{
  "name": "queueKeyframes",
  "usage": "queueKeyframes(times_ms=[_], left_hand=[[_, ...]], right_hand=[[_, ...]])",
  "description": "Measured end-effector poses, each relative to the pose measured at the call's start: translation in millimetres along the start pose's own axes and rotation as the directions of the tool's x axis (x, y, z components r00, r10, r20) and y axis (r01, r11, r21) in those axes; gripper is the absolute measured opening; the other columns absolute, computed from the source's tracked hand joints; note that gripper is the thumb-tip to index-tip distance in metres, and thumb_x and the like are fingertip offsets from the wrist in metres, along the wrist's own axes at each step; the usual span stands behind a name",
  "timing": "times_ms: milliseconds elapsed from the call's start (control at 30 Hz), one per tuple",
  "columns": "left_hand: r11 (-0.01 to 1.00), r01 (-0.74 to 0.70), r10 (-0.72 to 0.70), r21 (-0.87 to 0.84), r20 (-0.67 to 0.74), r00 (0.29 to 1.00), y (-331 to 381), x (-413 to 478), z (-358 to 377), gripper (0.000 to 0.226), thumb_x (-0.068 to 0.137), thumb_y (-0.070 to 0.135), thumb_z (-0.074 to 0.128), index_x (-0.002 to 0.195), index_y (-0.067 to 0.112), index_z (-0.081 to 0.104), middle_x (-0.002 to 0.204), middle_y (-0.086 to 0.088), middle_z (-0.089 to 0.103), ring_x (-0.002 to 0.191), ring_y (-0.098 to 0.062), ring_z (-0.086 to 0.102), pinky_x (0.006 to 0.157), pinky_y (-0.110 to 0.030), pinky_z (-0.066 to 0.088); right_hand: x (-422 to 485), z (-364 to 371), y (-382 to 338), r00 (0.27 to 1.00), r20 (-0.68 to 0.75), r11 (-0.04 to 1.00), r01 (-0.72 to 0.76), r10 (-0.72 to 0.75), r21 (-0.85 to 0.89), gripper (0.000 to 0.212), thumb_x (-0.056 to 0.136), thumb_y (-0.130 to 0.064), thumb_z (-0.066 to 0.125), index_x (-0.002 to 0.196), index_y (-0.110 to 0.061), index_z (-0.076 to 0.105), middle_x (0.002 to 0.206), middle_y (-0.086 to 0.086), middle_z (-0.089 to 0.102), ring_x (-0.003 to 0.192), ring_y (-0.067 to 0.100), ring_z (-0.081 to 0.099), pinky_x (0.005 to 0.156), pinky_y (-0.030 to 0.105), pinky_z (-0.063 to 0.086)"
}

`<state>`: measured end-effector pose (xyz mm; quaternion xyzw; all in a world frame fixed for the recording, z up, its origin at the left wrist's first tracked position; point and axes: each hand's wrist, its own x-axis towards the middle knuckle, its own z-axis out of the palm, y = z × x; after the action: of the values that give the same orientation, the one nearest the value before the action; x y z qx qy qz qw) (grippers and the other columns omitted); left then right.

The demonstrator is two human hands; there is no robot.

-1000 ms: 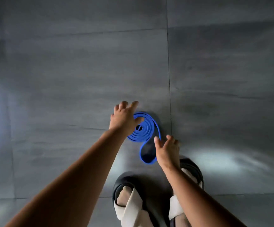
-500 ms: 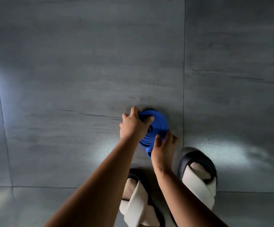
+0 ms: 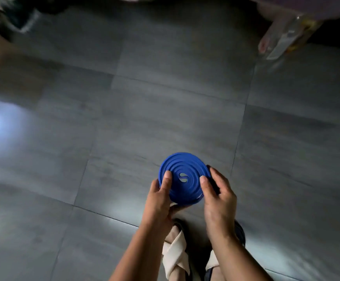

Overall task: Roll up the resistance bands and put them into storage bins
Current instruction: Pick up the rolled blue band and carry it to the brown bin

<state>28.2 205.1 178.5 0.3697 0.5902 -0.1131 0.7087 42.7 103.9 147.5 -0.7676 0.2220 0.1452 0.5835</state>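
Resistance band (image 3: 185, 164), blue, fully coiled, in the grip of left hand (image 3: 157, 199) and right hand (image 3: 219, 197); binning remains.

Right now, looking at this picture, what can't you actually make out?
Head view only:
- Top right: a pale see-through object, motion-blurred and cut by the edge; unidentifiable.
- Top left: dark shapes, blurred and cropped.
- Under the rolled blue band: the coil hides its underside and the fingers of the left hand and right hand there.
- Storage bins: none recognisable.
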Motion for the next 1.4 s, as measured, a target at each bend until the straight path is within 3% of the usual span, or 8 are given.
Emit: queueKeyframes(times_ms=[267, 433, 567, 733, 867, 1100, 1300, 1400], left_hand=[[0.897, -0.096, 0.066, -0.432, -0.084, 0.994, 104.5, -167.8, -35.4, 0.023, 0.092, 0.029, 0.051, 0.106, 0.013, 0.057, 0.114, -0.015, 0.063, 0.107, -0.039, 0.059, 0.076, -0.052, 0.054], [0.732, -0.161, 0.056, -0.662, -0.177, 0.983, 152.8, -231.5, -85.1, 0.028, 0.091, 0.028, 0.052, 0.112, 0.010, 0.053, 0.109, -0.020, 0.064, 0.098, -0.040, 0.062, 0.052, -0.040, 0.057], [0.749, -0.204, 0.035, -0.630, -0.269, 0.962, 193.1, -241.4, -140.6, 0.058, 0.074, 0.048, 0.070, 0.116, 0.013, 0.052, 0.110, -0.016, 0.060, 0.095, -0.034, 0.062, 0.060, -0.042, 0.058], [0.725, -0.237, 0.022, -0.647, -0.321, 0.947, 248.4, -239.4, -219.9, 0.035, 0.090, 0.034, 0.054, 0.115, 0.010, 0.050, 0.116, -0.015, 0.055, 0.082, -0.027, 0.061, 0.038, -0.026, 0.049], [0.770, -0.241, 0.071, -0.591, -0.295, 0.953, 288.7, -229.4, -273.0, 0.046, 0.084, 0.047, 0.052, 0.114, 0.013, 0.058, 0.115, -0.012, 0.062, 0.096, -0.028, 0.063, 0.064, -0.036, 0.055], [0.825, -0.248, 0.176, -0.508, -0.185, 0.967, 384.2, -197.5, -329.8, 0.028, 0.094, 0.028, 0.049, 0.093, 0.007, 0.068, 0.083, -0.013, 0.073, 0.071, -0.030, 0.069, 0.054, -0.026, 0.052], [0.796, -0.260, 0.204, -0.546, -0.162, 0.965, 490.2, -126.5, -353.7, 0.029, 0.094, 0.024, 0.050, 0.091, 0.002, 0.069, 0.076, -0.018, 0.071, 0.074, -0.032, 0.059, 0.064, -0.031, 0.042], [0.754, -0.318, 0.215, -0.575, -0.241, 0.946, 546.2, -78.1, -361.9, 0.016, 0.090, 0.020, 0.059, 0.100, 0.008, 0.062, 0.081, -0.018, 0.069, 0.073, -0.032, 0.061, 0.069, -0.038, 0.048]], right_hand=[[-89.5, 28.6, -187.0, 0.954, 0.274, 0.982, 0.074, -0.120, 0.171, 0.027, 0.091, -0.011, 0.053, 0.095, -0.036, 0.063, 0.116, -0.003, 0.063, 0.111, 0.007, 0.057, 0.097, 0.022, 0.043], [-155.6, 67.3, -251.2, 0.832, 0.500, 0.969, 0.235, -0.241, 0.076, 0.046, 0.091, -0.009, 0.050, 0.107, -0.051, 0.057, 0.118, -0.013, 0.059, 0.101, -0.016, 0.053, 0.080, -0.001, 0.038], [-192.0, 121.8, -280.0, 0.768, 0.597, 0.958, 0.285, -0.231, 0.004, 0.065, 0.090, -0.009, 0.052, 0.094, -0.074, 0.048, 0.117, -0.016, 0.057, 0.099, -0.022, 0.050, 0.079, -0.004, 0.035], [-222.4, 209.5, -312.1, 0.716, 0.669, 0.949, 0.310, -0.197, -0.053, 0.058, 0.090, -0.008, 0.052, 0.099, -0.066, 0.054, 0.120, -0.007, 0.062, 0.102, -0.006, 0.056, 0.081, 0.001, 0.042], [-234.2, 278.7, -335.1, 0.699, 0.703, 0.961, 0.265, -0.132, -0.083, 0.043, 0.091, -0.007, 0.051, 0.103, -0.047, 0.058, 0.117, -0.004, 0.061, 0.089, -0.025, 0.051, 0.072, -0.004, 0.038], [-218.6, 381.0, -364.1, 0.750, 0.655, 0.967, 0.220, -0.084, -0.128, 0.035, 0.091, -0.008, 0.050, 0.098, -0.042, 0.059, 0.113, 0.001, 0.064, 0.099, 0.011, 0.060, 0.090, 0.033, 0.050], [-163.6, 504.1, -411.8, 0.712, 0.695, 0.927, 0.320, -0.098, -0.196, 0.063, 0.089, -0.004, 0.053, 0.085, -0.066, 0.058, 0.111, -0.002, 0.063, 0.092, -0.008, 0.059, 0.083, 0.009, 0.045], [-132.1, 569.9, -446.0, 0.631, 0.772, 0.923, 0.334, -0.069, -0.191, 0.038, 0.092, -0.006, 0.049, 0.113, -0.037, 0.059, 0.115, 0.000, 0.060, 0.103, 0.010, 0.057, 0.087, 0.024, 0.043]])
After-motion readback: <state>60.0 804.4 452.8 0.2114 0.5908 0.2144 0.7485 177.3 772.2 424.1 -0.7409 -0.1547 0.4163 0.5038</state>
